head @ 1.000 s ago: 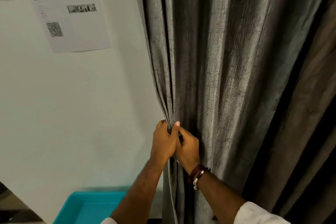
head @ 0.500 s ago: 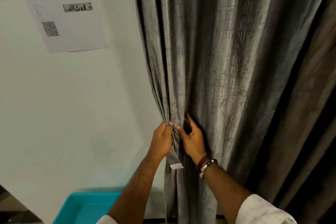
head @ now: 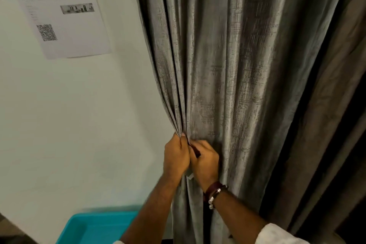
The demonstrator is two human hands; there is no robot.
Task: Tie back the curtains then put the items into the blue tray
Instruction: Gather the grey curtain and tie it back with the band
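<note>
A grey textured curtain (head: 227,65) hangs in folds from the top of the view. Its left edge is gathered at my hands. My left hand (head: 175,156) grips the bunched edge with thumb and fingers curled round it. Pressed against it, my right hand (head: 205,161) curls its fingers on a strip of the same grey fabric, whose small white end (head: 190,176) peeks out below the hands. A bracelet sits on my right wrist. The blue tray (head: 95,226) stands low at the left, partly behind my left forearm; its visible part holds nothing.
A white wall (head: 69,125) fills the left side, with a printed sheet (head: 59,10) bearing a QR code stuck on it. A darker brown curtain (head: 326,125) hangs to the right of the grey one.
My right hand has come back from its spread reach on the curtain and closed up against the left hand. The hanging strip end is now mostly hidden below the hands.
</note>
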